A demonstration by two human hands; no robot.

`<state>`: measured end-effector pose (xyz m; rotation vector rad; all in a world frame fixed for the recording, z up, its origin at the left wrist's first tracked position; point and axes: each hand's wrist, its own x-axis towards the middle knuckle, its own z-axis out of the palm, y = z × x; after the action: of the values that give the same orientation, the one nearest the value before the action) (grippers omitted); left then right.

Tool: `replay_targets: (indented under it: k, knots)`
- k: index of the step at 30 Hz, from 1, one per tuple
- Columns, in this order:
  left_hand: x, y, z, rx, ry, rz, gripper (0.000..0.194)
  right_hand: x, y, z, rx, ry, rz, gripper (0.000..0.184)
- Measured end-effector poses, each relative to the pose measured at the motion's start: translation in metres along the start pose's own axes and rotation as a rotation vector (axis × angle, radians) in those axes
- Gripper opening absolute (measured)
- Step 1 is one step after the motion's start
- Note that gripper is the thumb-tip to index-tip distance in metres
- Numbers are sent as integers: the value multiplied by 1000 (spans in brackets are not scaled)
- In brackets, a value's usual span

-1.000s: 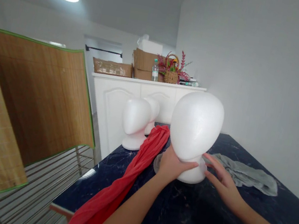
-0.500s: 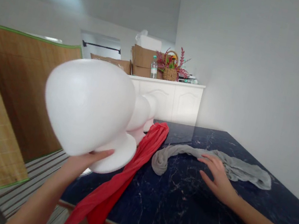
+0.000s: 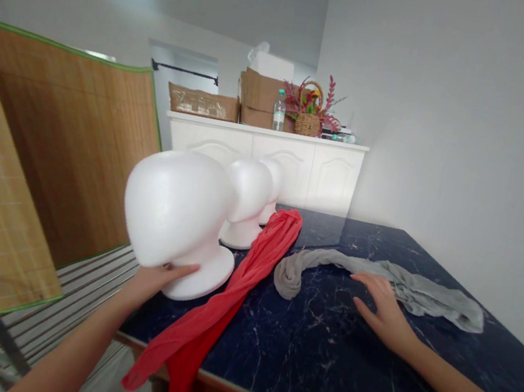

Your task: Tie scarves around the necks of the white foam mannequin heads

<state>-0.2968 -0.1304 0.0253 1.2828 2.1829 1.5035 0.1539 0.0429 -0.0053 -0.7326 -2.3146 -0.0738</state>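
While the dark marbled surface (image 3: 313, 367) carries the lot, the nearest white foam head (image 3: 178, 208) is at its left side, beside the red scarf (image 3: 248, 275). Probably light, stiff, smooth, easily dented; narrow neck the best hold. Grey scarf (image 3: 322, 258) further right, likely soft and limp. Left hand (image 3: 150, 283): grip closed round the neck, thumb in front, other fingers mostly hidden. Right hand (image 3: 385, 316): grip spread, near the grey scarf; contact unclear.
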Motion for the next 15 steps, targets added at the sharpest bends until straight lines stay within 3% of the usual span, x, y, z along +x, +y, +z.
replay_targets:
  k: [3,9,11,15]
  knots:
    - [4,-2,5,57,-32,56,58,11,-13,12,21,-68,-86,43]
    - [2,-3,17,87,-70,95,64,61,-60,48,-154,-234,-370,79]
    - [1,-3,19,80,-90,106,66,81,-72,56,-237,-291,-404,71]
    - [-4,-9,13,147,-131,208,69,111,-84,60,-351,-472,-424,25]
